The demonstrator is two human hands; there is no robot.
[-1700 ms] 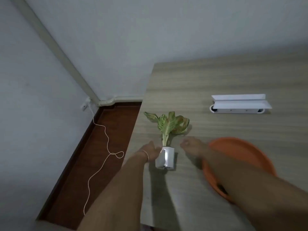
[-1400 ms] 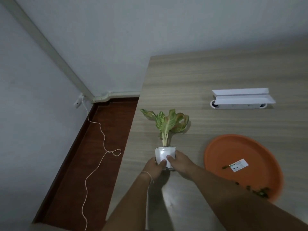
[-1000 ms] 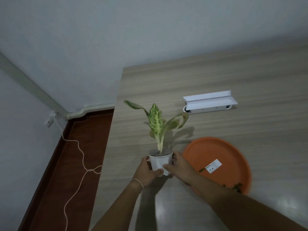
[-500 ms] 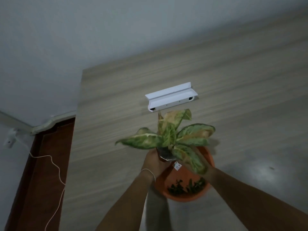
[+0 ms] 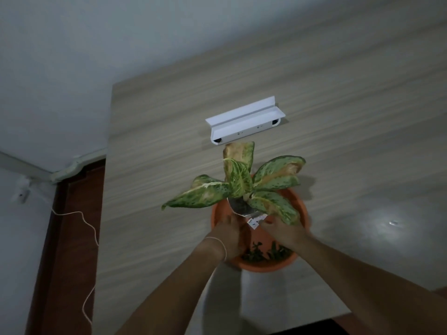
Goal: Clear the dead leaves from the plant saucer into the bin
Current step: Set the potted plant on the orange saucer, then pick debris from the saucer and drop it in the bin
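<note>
A small white pot (image 5: 238, 206) with a green and yellow spotted plant (image 5: 238, 180) stands in the orange saucer (image 5: 263, 267) on the wooden table. Dark dead leaves (image 5: 256, 253) lie in the near part of the saucer. A white sticker (image 5: 254, 220) shows on the saucer floor just in front of the pot. My left hand (image 5: 231, 234) and my right hand (image 5: 283, 232) are blurred on either side of the pot's base, fingers apart, holding nothing. No bin is in view.
A white plastic shelf piece (image 5: 244, 123) lies on the table (image 5: 157, 165) behind the plant. The table's left edge drops to a dark red floor (image 5: 70, 250), where a thin white cable (image 5: 89, 233) trails from a wall socket.
Both hands picked the pot up from the left of the saucer, carried it right and set it into the saucer. The hands are now coming off the pot.
</note>
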